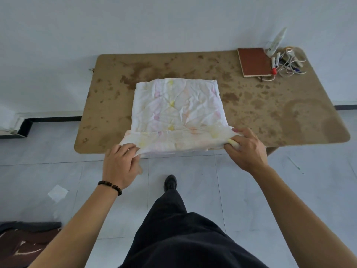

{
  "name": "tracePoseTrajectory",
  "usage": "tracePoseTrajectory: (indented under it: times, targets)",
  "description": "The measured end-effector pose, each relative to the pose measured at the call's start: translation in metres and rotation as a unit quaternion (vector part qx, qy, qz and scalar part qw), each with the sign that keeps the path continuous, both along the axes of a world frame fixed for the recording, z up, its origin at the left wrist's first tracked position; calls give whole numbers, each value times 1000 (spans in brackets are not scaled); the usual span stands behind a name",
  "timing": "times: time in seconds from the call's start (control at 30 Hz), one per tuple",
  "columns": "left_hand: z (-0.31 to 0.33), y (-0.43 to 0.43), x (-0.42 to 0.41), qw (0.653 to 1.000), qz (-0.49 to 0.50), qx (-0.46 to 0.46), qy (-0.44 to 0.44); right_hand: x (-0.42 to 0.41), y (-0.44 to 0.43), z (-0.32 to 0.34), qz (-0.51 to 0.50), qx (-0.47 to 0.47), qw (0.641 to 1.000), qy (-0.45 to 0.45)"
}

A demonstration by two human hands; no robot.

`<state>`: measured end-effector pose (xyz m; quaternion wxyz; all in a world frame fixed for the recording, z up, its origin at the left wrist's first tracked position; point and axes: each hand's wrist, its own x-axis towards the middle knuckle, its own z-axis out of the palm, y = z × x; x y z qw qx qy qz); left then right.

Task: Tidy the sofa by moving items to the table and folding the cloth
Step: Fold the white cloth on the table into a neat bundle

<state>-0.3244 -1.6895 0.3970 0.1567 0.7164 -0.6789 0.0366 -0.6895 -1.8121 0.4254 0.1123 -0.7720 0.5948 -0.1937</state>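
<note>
**On the table, centre of frame: pale cloth held at its near corners**

Item 1. Cloth (177, 111): white, creased, with faint pink and yellow marks. It lies flat on the brown, stained table (289, 117), left of the table's middle. Its long axis appears to run up the frame, from the near table edge toward the far one. The far edge is square to the tabletop. The near edge runs left to right, is raised off the surface, and is drawn taut between the two hands at the table's front edge.

Item 2. Left hand (119, 165): fingers curled over the near left corner of the cloth, gripping it. A dark beaded bracelet (110, 187) is on the wrist.

Item 3. Right hand (247, 149): thumb and fingers pinch the near right corner, with a small bunch of fabric gathered in the grip.

Item 4. Upper right of the tabletop, well apart from the cloth: a reddish-brown notebook (254, 61). Just beside it are markers (274, 63), a tangle of pale cable (289, 62) and a white bottle (276, 41) at the far edge.

Item 5. Lower frame: dark trousers and one black shoe (170, 182) on the grey tiled floor. A white paper scrap (58, 193) lies at lower left.
</note>
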Motion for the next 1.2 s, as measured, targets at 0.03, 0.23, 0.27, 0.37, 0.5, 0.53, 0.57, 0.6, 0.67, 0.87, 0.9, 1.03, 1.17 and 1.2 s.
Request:
tracePoseTrajectory:
  times: [0.03, 0.23, 0.27, 0.37, 0.5, 0.53, 0.57, 0.6, 0.67, 0.87, 0.9, 1.03, 1.17, 1.2]
  targets:
    - [6, 1, 0, 1000, -7, -12, 1, -2, 1, 8, -5, 6, 1000, -1]
    - [42, -61, 23, 985, 26, 46, 165, 2, -53, 49, -52, 170, 982, -65]
    - [45, -80, 30, 978, 30, 68, 194, 3, -72, 49, -54, 198, 976, -75]
    - [50, -152, 55, 960, 35, 149, 235, 15, -137, 50, -52, 248, 964, -85]
    - [28, -260, 94, 950, 38, 208, 229, 44, -234, 37, -61, 279, 955, -73]
    - [17, -283, 103, 947, 42, 220, 231, 52, -257, 29, -69, 283, 954, -68]
    - [8, -304, 111, 945, 47, 228, 230, 59, -280, 18, -78, 286, 953, -61]
    - [-2, -323, 118, 946, 55, 227, 224, 68, -299, 6, -86, 289, 952, -52]
    - [-18, -350, 123, 957, 98, 202, 183, 85, -328, -18, -114, 295, 948, -28]
    - [-65, -334, 65, 968, 170, 150, 112, 128, -290, -79, -67, 222, 968, 95]
    - [-72, -320, 51, 970, 144, 169, 98, 134, -272, -86, -26, 189, 975, 115]
    - [-101, -286, 18, 964, 114, 234, 61, 151, -230, -118, 94, 179, 970, 134]
    - [-121, -297, 26, 943, 162, 289, 35, 153, -258, -141, 165, 160, 961, 155]
    - [-126, -300, 30, 939, 165, 301, 29, 139, -271, -146, 162, 161, 958, 175]
